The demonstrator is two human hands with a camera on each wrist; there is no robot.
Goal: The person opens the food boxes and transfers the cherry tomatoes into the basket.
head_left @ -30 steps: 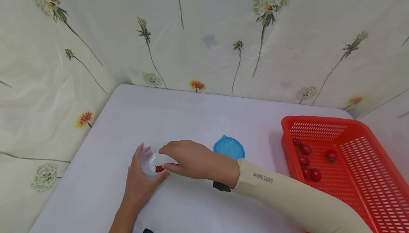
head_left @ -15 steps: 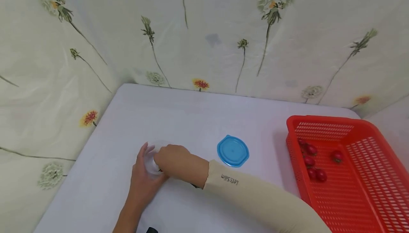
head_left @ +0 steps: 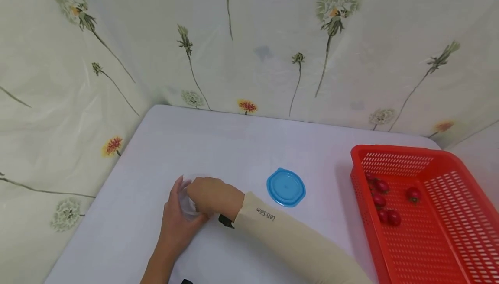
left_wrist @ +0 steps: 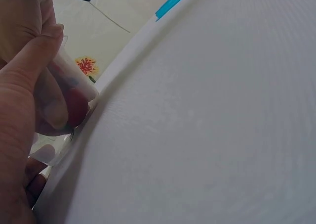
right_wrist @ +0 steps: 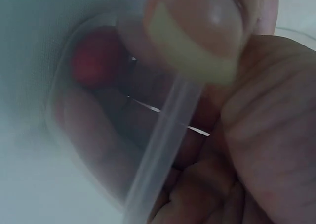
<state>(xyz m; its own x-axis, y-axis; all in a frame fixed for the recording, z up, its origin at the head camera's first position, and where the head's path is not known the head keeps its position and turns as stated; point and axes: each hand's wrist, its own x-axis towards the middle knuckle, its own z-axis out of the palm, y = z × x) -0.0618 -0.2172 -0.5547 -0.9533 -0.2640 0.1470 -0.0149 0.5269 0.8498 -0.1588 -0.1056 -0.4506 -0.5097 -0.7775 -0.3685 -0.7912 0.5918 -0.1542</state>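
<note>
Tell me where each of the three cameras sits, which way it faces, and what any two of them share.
Head: worn high, looking forward and down at the white table, both hands, blue lid and red basket.
Left wrist: low beside the left hand, looking across the tabletop; its thumb lies on the clear container.
Right wrist: pressed close to the right hand, facing the container's rim; a fingertip fills the top.
Shared: both wrist views show a red tomato through the container wall.

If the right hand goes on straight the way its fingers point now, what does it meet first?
Most likely the clear cup, which the right hand already reaches into; just beyond is the left hand gripping it. Depth is unclear.
</note>
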